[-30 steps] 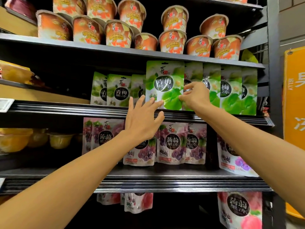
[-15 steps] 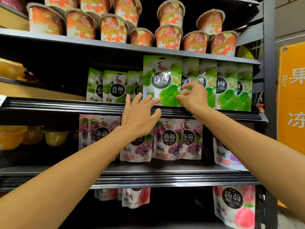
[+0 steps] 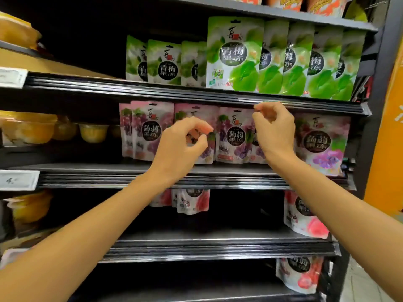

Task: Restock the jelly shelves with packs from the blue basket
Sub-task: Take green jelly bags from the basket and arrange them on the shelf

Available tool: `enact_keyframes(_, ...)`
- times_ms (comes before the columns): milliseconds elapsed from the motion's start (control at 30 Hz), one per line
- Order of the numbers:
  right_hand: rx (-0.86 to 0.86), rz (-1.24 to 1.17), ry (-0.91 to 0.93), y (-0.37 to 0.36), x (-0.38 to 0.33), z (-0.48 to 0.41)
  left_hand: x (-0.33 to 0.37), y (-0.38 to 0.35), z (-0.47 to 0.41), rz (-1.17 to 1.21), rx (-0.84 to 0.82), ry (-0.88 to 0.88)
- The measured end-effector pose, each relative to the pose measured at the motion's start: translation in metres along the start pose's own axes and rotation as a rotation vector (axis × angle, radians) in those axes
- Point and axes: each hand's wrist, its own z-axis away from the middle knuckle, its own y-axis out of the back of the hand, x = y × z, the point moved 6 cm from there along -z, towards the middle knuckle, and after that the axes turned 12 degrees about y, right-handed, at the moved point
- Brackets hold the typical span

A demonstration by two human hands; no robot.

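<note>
**Left hand** (image 3: 181, 149): centre of frame, fingers curled toward the thumb, holding nothing.

**Right hand** (image 3: 275, 131): just right of it and a little higher, fingers likewise curled and empty. The hands are apart, with a pack showing between them. Whether either touches the packs behind cannot be told.

**Green pack** (image 3: 234, 55): upper centre, on the shelf (image 3: 87, 83) above the hands. It is upright with its long axis vertical, face square to the camera, standing ahead of its row. It lies up and left of the right hand and up and right of the left. The right hand is nearer.

**Purple packs** (image 3: 234, 136): next shelf down, directly behind the hands, upright and overlapping in a row.

**Pink packs** (image 3: 305, 216): lower right, few, with dark gaps beside them.

**Basket**: not in view. Judged to be below the frame, so the next fetch likely calls for a hand to drop away from the shelf.

**Materials**: the packs are glossy, soft film pouches, flat, each with a hang slot at the top. They are likely to bend and slip when gripped. The shelf fronts are dark and ribbed.

**Cups** (image 3: 93, 132): translucent yellow, at left.

**Tags** (image 3: 13, 77): white, on the shelf fronts at far left.
</note>
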Motion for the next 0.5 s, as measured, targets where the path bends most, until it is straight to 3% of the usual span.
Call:
enact_keyframes(267,-0.189,-0.085,-0.356,0.011,0.044,0.190,-0.100,-0.007,0.151,0.132,-0.196,0.355)
enact_keyframes(500,-0.464,0.066,-0.885,0.038,0.097,0.475,-0.229,-0.048,0.389,0.170,-0.427,0.926)
